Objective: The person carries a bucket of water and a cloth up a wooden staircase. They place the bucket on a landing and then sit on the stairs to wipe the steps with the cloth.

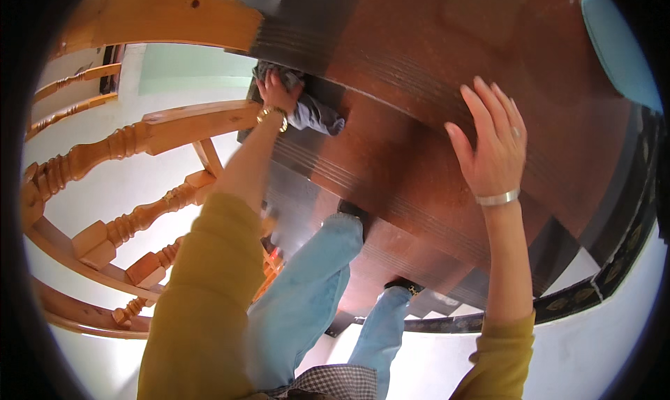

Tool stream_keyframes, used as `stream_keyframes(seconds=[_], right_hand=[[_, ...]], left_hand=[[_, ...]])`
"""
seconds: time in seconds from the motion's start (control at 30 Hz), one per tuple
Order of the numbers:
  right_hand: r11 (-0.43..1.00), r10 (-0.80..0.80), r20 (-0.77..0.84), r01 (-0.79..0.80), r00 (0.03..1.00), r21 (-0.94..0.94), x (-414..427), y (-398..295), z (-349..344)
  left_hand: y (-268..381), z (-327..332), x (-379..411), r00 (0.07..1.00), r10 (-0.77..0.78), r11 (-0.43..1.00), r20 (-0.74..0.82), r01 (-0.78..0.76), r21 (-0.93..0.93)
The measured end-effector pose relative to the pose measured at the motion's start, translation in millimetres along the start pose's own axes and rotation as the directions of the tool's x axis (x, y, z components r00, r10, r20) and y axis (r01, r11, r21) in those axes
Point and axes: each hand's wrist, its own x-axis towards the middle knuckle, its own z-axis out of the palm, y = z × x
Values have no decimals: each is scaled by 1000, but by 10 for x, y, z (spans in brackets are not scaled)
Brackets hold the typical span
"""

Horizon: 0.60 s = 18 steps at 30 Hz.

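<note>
My left hand (277, 93), with a gold-coloured bracelet at its wrist, presses onto a crumpled grey cloth (316, 116) at the railing end of a stair tread. Part of the cloth bunches up past my fingertips, and the rest trails out to the right of the hand. The tread (387, 133) under it is reddish brown with a dark end section. My right hand (494, 143), wearing a ring and a silver-coloured bangle, is over the steps at the right with its fingers apart and nothing in it. I cannot tell whether it touches the stair.
Turned wooden balusters (141, 211) and a wooden newel post (162, 15) line the left side. A light-blue rounded object (620, 49) stands at the upper right. Dark patterned skirting (570, 300) follows the wall. My jeans-clad legs (314, 290) stand on lower steps.
</note>
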Motion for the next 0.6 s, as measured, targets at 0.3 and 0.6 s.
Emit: stream_keyframes(seconds=[0.3,0.6], right_hand=[[996,43,327,-13,944,-94,259,18,447],[995,34,317,-2,948,-101,291,-8,529]], left_hand=[[500,-109,-382,991,-118,992,57,120,-31],[74,74,74,965,-261,963,14,261,-61]])
